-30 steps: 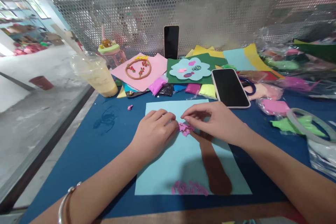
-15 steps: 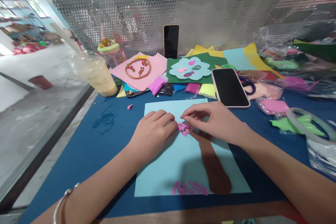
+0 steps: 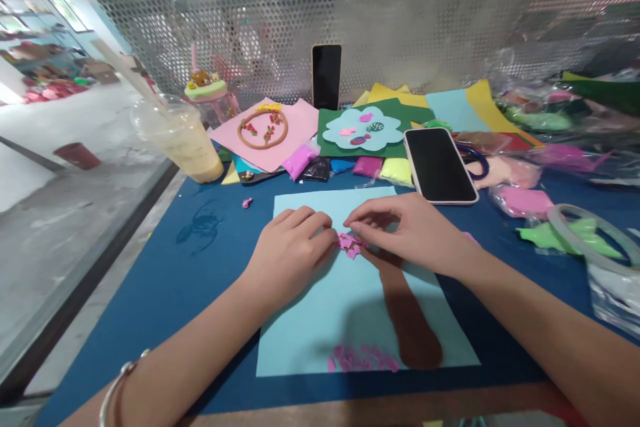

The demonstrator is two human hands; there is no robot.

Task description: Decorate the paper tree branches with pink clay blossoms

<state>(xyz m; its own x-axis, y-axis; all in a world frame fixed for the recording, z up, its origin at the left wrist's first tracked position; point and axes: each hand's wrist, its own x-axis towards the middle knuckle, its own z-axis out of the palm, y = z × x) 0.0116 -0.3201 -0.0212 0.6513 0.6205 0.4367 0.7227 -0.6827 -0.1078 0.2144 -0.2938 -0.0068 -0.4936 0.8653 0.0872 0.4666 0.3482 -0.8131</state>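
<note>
Light-blue paper (image 3: 300,347) lies on the dark blue tabletop, bearing a flat brown tree-trunk shape of clay (image 3: 413,320). Small pink clay pieces (image 3: 351,247) cluster at the upper tip of the trunk. More pink clay bits (image 3: 363,358) form a band along the paper's bottom edge. My left hand (image 3: 297,253) rests on the paper with fingers curled, its fingertips touching the left side of the cluster. Above the cluster's right side, my right hand (image 3: 407,233) has thumb and forefinger brought together in a pinch. Whatever either hand's fingertips hold is hidden or too small to name.
A drink cup (image 3: 180,140) stands at the left. Behind the paper are clay packets (image 3: 397,171), a pink card (image 3: 300,121), a green card (image 3: 327,137) and a phone (image 3: 440,167). Another phone (image 3: 327,77) leans on the mesh wall. A tape roll (image 3: 563,217) lies at right.
Both hands keep almost the same places around the pink cluster, with only a slight shift of the view. No piece has visibly moved.
</note>
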